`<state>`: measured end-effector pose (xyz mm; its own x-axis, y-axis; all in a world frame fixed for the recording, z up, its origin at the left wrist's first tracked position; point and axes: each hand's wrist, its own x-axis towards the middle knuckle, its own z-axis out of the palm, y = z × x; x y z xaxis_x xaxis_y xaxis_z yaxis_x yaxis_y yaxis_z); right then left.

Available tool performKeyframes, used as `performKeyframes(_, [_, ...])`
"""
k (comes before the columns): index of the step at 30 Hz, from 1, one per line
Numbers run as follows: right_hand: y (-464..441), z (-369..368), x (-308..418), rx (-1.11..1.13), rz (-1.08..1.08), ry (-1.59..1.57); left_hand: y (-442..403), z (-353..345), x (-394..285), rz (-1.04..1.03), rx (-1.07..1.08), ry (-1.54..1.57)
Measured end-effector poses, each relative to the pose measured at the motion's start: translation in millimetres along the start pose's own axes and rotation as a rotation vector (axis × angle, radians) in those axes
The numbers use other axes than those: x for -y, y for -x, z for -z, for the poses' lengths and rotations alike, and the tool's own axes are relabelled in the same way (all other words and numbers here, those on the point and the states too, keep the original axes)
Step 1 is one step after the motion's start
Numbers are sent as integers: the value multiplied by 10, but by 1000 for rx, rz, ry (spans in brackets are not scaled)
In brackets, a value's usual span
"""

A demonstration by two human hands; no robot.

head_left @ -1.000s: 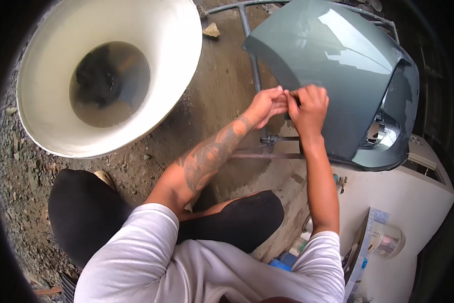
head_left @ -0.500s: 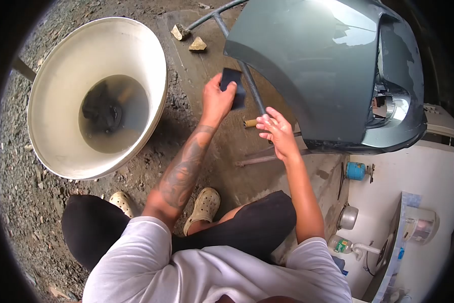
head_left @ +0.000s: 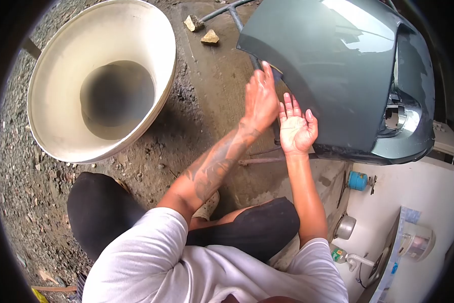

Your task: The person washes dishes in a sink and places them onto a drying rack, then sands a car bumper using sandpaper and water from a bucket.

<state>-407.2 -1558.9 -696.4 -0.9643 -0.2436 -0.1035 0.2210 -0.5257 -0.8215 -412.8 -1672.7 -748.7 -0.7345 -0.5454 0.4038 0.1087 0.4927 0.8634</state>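
Observation:
My left hand is closed on a dark sheet of sandpaper, mostly hidden behind the fingers. The sandpaper is at the curved wheel-arch edge of a grey-green car bumper. Palm up, my right hand lies open beside the bumper's lower left edge, its fingers stretched out and holding nothing. Whether it touches the bumper, I cannot tell.
A large pale basin with murky water stands at left. A metal-tube stand shows by the bumper, near two stones. At right are a blue canister, a metal pot and a plastic bottle.
My left hand has moved right with the sandpaper, reaching the bumper's edge. My right hand has turned palm up and shifted slightly right. The view has shifted a little.

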Motion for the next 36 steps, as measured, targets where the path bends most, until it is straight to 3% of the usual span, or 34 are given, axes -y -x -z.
performKeyframes(8, [1,84,29,12,-43,-13,11,-40,-30,-53,7,-73])
performKeyframes(10, [3,54,23,9,-28,0,-152,-21,115,39,-4,-127])
performKeyframes(15, [-4,14,19,27,-20,31,44,-3,-180,-9,98,24])
performKeyframes(20, [38,51,22,30,1,104,-391,23,262,127,47,-37])
performKeyframes(26, [7,69,27,-1,-14,60,-166,-27,26,66,110,-41])
performKeyframes(27, [-26,204,33,114,-13,60,-260,-26,136,74,26,-47])
performKeyframes(30, [22,111,18,79,-2,152,-319,-7,156,60,-66,-37])
performKeyframes(32, [11,114,12,77,-16,115,-43,75,-170,-26,62,6])
performKeyframes(34, [68,-60,59,48,-166,60,174,20,-392,-99,35,81])
performKeyframes(36, [20,62,14,52,-77,120,66,59,-259,-48,102,4])
